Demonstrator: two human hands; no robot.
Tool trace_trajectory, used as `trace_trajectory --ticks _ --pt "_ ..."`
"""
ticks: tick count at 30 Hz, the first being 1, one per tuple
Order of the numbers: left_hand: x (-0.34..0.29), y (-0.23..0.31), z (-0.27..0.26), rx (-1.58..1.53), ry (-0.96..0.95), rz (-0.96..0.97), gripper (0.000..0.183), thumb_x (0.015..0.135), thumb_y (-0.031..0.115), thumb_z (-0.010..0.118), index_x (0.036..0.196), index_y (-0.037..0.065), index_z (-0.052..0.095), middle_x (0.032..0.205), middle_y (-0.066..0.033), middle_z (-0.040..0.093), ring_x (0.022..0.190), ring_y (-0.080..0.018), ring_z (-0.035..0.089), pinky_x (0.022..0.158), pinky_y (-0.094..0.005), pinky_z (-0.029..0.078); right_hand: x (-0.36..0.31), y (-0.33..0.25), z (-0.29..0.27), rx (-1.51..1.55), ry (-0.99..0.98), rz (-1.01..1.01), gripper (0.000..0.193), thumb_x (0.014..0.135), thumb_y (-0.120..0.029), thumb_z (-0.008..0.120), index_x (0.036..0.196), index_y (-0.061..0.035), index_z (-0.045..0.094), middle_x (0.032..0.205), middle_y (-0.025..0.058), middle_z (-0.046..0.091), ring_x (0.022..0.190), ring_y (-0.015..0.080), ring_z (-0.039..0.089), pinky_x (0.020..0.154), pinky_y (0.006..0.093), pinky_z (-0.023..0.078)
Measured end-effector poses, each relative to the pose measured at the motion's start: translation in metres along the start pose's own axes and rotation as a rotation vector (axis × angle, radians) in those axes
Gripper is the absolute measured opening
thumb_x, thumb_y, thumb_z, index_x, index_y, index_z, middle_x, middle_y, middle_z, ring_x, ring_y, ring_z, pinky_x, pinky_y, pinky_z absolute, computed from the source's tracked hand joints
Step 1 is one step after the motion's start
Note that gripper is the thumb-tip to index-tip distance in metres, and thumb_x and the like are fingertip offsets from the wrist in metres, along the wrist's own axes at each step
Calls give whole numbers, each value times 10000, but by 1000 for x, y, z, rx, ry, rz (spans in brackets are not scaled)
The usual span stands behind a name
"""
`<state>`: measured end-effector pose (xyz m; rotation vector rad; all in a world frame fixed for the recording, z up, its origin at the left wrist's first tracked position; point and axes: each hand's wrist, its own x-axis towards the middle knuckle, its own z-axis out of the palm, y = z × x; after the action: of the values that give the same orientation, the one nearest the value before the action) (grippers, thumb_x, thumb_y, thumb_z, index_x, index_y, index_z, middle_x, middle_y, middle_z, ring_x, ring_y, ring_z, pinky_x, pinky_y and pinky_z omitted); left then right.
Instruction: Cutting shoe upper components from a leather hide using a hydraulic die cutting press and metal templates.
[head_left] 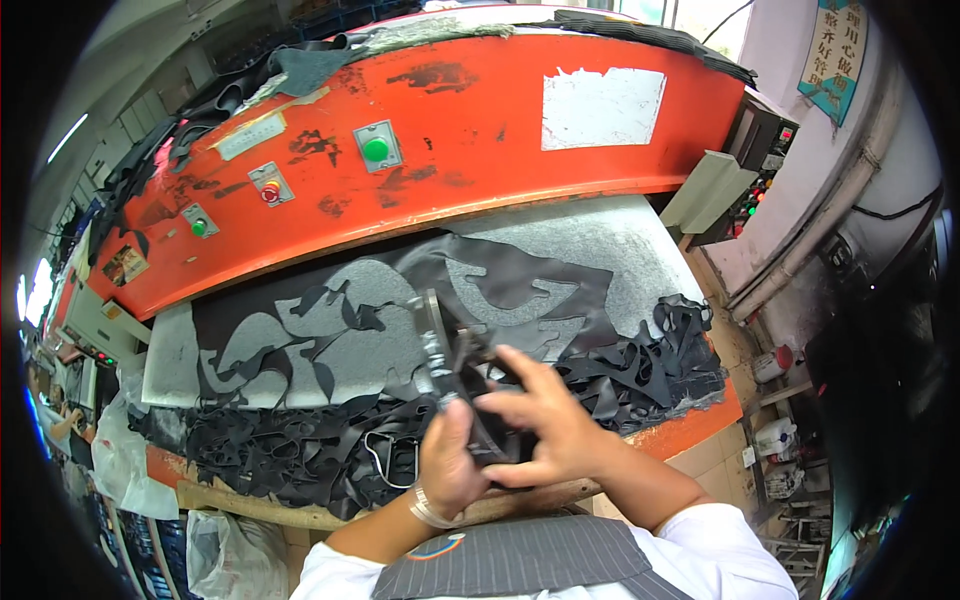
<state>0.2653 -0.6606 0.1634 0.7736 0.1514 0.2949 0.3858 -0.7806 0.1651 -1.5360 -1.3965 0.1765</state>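
Note:
A dark cutting die [455,365], with a pale metal edge along its left side, is held upright and tilted over the front of the press bed; motion blurs it. My left hand [455,462] grips its lower end, thumb up along the edge. On its other side is my right hand [560,415], thumb low and fingers curved against it; dark material shows between the fingers. Behind it lies a black leather sheet [590,290] with several curved openings cut through it. A thin metal outline, another die [392,458], rests left of my left hand.
Black leather scraps [290,450] heap along the front of the pale press bed [640,230]. A red press beam [480,110] with push buttons spans the far side. A control box [715,195] stands at the right. Plastic bags [125,450] hang at the left. Another person [62,425] is far left.

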Motion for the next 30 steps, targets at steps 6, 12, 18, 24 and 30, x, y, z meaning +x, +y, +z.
trace_trajectory --ticks 6,12,18,24,30 --pt "-90 41 -19 147 250 366 592 781 237 796 1233 -12 507 1108 -102 606 1009 -214 619 899 -348 523 31 -55 63 63 -90 -367 548 687 -301 782 1163 -72 637 1395 296 362 1250 469 400 1024 526 339" --pt "-165 52 -34 283 386 471 570 785 227 781 1242 0 528 1101 -99 617 1024 -229 613 913 -344 505 26 -95 125 205 -280 -411 471 708 -246 750 1107 -25 636 1244 252 439 1101 399 466 928 457 421" --pt "-238 47 -61 349 587 632 699 759 444 803 1179 -35 515 1067 -91 606 949 -191 626 828 -326 527 14 -119 192 604 -627 -387 406 720 -176 713 1082 -8 642 1221 232 425 1099 360 466 922 404 436" --pt "-344 25 -97 221 857 606 498 943 370 616 1164 -66 519 1049 -115 613 922 -191 618 806 -340 522 -30 -155 253 846 -888 -272 353 830 -151 681 1141 7 629 1326 220 420 1180 337 481 974 381 427" --pt "-423 3 -120 749 1127 355 366 967 278 579 990 -82 637 835 -92 688 749 -149 605 672 -335 483 -91 -190 296 718 -945 32 385 902 -203 670 1155 74 583 1270 204 538 1129 304 564 943 368 448"
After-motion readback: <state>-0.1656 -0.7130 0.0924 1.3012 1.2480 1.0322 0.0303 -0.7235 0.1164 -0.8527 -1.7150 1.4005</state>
